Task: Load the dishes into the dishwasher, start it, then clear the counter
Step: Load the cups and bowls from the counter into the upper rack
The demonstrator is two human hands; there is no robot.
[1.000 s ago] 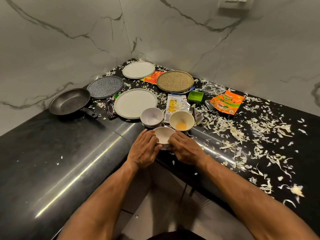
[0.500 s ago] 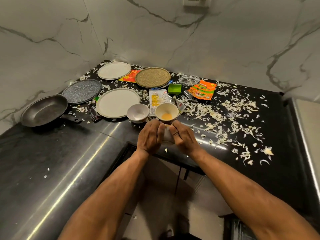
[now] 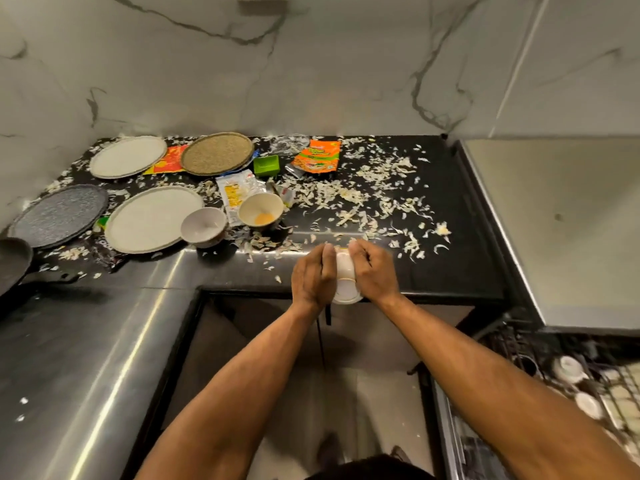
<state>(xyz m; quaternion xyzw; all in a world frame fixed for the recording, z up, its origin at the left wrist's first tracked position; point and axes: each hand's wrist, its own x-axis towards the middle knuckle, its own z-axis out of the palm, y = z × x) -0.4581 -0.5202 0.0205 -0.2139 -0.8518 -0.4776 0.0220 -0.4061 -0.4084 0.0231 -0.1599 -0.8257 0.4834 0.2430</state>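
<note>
Both hands, left hand [image 3: 313, 278] and right hand [image 3: 374, 273], now clasp the small bowl [image 3: 344, 282], lifted off the tabletop [image 3: 450, 258] and swinging toward the dishwasher rack [image 3: 588, 393] at its right.

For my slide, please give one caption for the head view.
Both hands hold a small white bowl above the littered black counter.

Four plates [image 3: 153, 218], three bowls [image 3: 203, 226], one pan [image 3: 12, 263].
</note>
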